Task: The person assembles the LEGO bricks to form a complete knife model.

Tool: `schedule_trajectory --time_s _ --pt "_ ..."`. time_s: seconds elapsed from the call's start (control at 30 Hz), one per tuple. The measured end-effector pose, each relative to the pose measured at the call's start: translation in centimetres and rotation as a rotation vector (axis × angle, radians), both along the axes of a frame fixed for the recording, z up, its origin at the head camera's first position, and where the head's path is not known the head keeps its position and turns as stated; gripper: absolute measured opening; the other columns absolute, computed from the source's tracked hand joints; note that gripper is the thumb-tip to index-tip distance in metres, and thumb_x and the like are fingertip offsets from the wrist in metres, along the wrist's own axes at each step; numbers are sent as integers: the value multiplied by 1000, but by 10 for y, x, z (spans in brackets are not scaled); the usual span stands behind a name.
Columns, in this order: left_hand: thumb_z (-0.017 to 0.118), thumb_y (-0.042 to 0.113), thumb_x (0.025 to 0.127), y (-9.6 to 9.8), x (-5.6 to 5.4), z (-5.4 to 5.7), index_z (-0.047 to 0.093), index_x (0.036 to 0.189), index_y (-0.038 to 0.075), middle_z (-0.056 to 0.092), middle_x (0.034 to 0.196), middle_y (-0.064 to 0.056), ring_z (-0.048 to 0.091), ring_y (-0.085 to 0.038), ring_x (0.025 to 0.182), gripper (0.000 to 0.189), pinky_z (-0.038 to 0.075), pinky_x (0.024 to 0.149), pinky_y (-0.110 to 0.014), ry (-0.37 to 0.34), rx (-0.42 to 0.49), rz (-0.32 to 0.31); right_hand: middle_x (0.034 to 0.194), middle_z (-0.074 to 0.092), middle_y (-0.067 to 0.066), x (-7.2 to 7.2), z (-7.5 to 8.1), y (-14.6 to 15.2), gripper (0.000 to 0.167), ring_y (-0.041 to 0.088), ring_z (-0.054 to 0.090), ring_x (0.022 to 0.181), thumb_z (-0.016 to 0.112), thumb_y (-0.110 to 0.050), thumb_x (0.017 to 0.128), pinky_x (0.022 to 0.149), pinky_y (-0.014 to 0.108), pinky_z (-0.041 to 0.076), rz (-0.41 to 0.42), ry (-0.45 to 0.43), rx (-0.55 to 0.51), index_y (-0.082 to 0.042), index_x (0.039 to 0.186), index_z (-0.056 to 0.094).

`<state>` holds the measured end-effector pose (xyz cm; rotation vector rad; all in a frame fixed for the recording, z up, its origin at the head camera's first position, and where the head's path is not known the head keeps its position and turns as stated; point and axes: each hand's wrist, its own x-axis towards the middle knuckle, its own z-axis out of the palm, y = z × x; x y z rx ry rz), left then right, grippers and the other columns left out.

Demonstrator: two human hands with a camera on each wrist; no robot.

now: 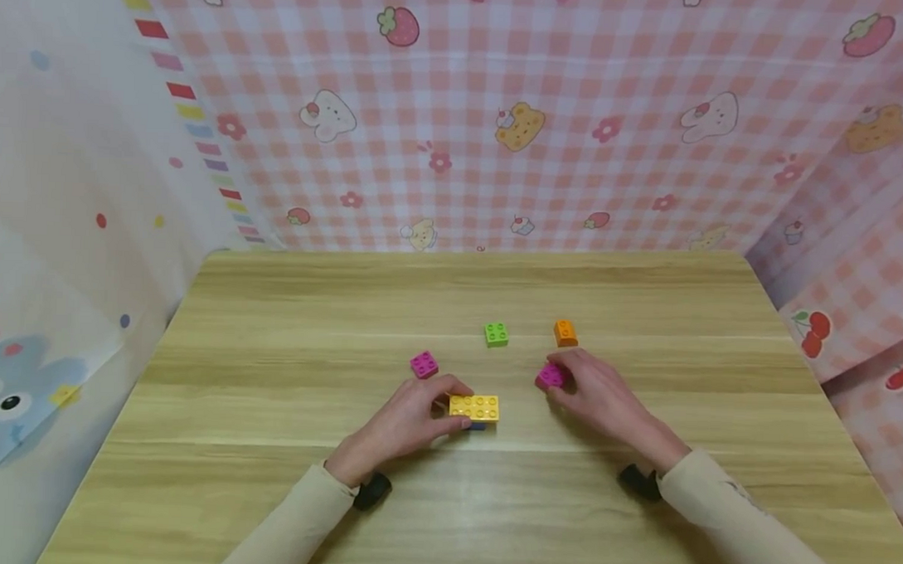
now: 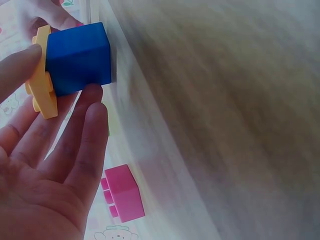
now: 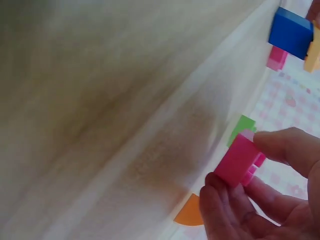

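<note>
A flat yellow toy brick (image 1: 474, 407) with two rows of studs sits on top of a taller blue brick (image 2: 79, 59). My left hand (image 1: 415, 416) pinches the yellow brick at its left end, thumb on the near side and fingers on the far side. To the right, my right hand (image 1: 600, 397) grips a pink brick (image 3: 238, 160) between thumb and fingers, its studs facing up in the head view. Beyond that hand lies an orange brick (image 1: 565, 333) with a curved side.
Past the left hand, a second pink brick (image 1: 424, 364) lies on the wooden table (image 1: 309, 310). A green brick (image 1: 496, 334) stands between it and the orange one. A checked cloth (image 1: 455, 174) hangs along the table's back edge.
</note>
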<state>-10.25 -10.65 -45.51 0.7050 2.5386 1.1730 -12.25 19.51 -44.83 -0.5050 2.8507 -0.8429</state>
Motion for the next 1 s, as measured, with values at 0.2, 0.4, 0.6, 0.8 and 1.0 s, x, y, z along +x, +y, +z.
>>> schedule_trajectory --time_s 0.2,0.4,0.6,0.8,1.0 --pt "79 18 94 0 1 0 71 118 13 71 112 2 64 -11 96 26 58 87 -34 -17 3 17 131 64 22 7 6 0 47 40 62 119 76 -10 93 101 57 51 3 56 -63 4 135 61" --pt "79 20 94 0 1 -1 71 119 15 71 113 3 64 -11 96 26 57 88 -34 -26 -6 32 128 65 18 14 11 -6 46 34 65 113 76 -6 92 95 50 57 19 61 -142 1 136 62" --pt "79 20 94 0 2 -2 72 119 16 71 113 4 63 -10 95 26 57 87 -33 -31 -13 41 125 66 15 21 15 -16 44 32 67 111 76 -3 92 93 48 59 50 88 -217 1 135 63" --pt "80 19 93 -1 2 -2 72 118 15 73 112 3 66 -11 96 27 57 88 -34 -26 15 40 124 67 13 26 15 -27 47 31 67 111 77 -4 92 94 49 58 45 81 -258 0 136 62" --pt "80 19 93 -1 3 -3 71 119 15 73 112 3 67 -10 96 27 57 87 -32 -30 21 38 125 68 11 30 17 -36 48 31 66 114 77 -8 93 97 50 56 40 46 -311 -1 137 61"
